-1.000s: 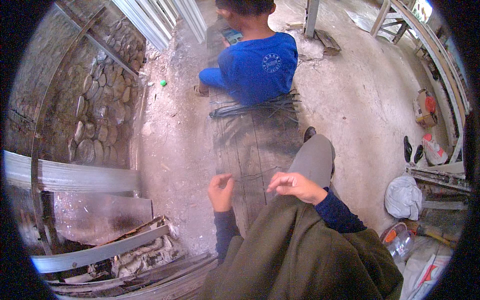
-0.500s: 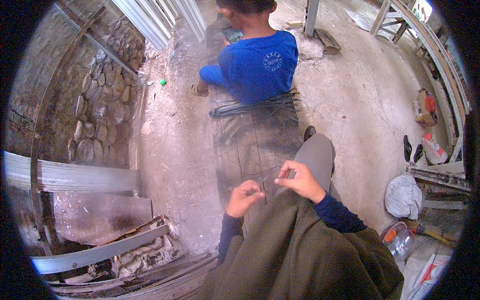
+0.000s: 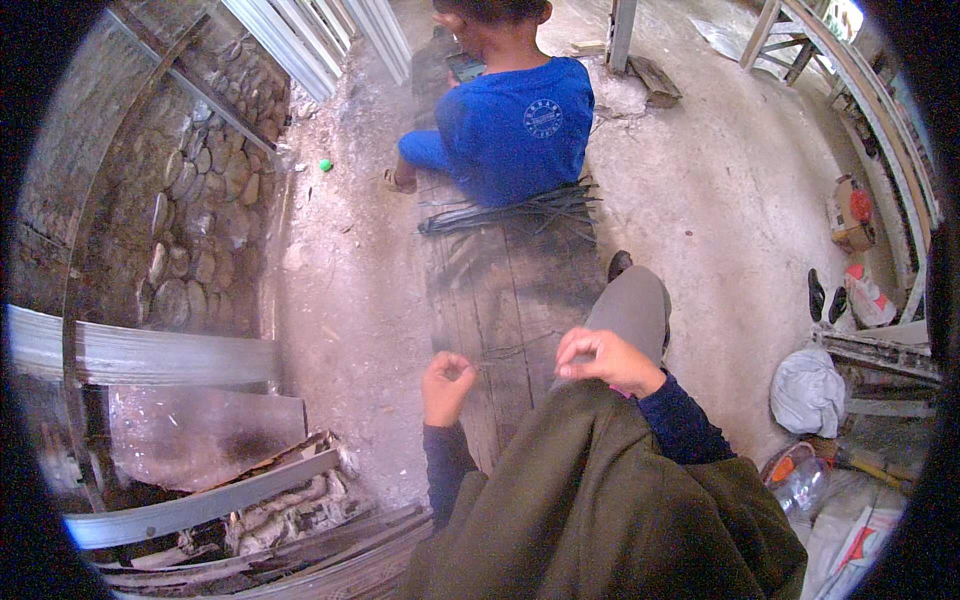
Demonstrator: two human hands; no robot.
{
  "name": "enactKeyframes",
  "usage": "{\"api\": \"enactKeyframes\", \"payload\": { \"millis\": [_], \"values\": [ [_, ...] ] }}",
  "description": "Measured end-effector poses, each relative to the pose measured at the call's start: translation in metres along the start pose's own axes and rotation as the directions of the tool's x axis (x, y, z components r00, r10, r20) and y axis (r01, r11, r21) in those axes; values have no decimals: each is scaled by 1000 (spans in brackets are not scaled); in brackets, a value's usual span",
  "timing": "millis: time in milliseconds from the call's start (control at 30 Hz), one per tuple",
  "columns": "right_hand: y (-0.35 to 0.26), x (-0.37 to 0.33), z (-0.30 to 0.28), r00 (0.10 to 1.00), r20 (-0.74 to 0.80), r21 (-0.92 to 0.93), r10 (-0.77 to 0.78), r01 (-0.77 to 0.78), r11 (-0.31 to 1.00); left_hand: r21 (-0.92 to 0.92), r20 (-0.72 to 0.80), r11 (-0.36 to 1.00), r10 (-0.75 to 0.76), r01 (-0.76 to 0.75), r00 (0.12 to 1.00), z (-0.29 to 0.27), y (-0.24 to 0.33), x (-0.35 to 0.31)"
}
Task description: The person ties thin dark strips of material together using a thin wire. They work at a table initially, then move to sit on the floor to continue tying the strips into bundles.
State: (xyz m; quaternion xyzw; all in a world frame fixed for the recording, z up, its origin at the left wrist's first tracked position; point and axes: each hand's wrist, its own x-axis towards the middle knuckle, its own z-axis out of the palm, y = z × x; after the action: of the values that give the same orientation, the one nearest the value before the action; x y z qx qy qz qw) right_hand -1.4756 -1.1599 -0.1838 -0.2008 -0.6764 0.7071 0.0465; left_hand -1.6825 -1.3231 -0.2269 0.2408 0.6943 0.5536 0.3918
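Observation:
My left hand (image 3: 447, 388) is closed in a pinch above the left edge of the dark wooden bench (image 3: 485, 290). Thumb and fingers of my right hand (image 3: 606, 360) are also pinched together, over my right thigh. Between the two hands a thin dark strand (image 3: 515, 351) shows against the bench; whether it is held or lies on the wood I cannot tell. Anything in my fingertips is too fine to make out. Farther along the bench lies a bundle of thin dark strips (image 3: 510, 212), just behind a seated person in a blue shirt (image 3: 520, 130).
The person on the bench faces away, holding a phone (image 3: 466, 68). A concrete floor (image 3: 720, 230) surrounds the bench. On the left stand a stone wall (image 3: 205, 190) and pale metal bars (image 3: 150, 345). A white sack (image 3: 806, 392), sandals (image 3: 826, 298) and a cardboard box (image 3: 850, 215) are on the right.
My left hand has moved left and slightly up, its fingers closing into a tighter pinch. My right hand has shifted slightly right and down, so the hands are farther apart.

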Motion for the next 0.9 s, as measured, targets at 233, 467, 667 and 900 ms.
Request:
{"api": "enactKeyframes", "payload": {
  "millis": [233, 467, 667, 900],
  "values": [
    [-19, 0, 28, 915, 333, 56, -227, 221, 974, 145, -136, 987, -44, 64, 990, 13, 2, 1],
    [-6, 4, 26, 951, -187, -225, -245, 201, 953, 219, 59, 975, -51, 37, 997, 38, 27, -12],
    [5, 9, 17, 735, -532, -691, -420, -91, 717, -81, 879, 987, 136, -137, 457, 40, 24, -16],
    [11, 10, 9, 679, -628, -519, -380, -2, 855, 87, 623, 990, 31, -109, 781, 25, 25, -16]
  ]
}}
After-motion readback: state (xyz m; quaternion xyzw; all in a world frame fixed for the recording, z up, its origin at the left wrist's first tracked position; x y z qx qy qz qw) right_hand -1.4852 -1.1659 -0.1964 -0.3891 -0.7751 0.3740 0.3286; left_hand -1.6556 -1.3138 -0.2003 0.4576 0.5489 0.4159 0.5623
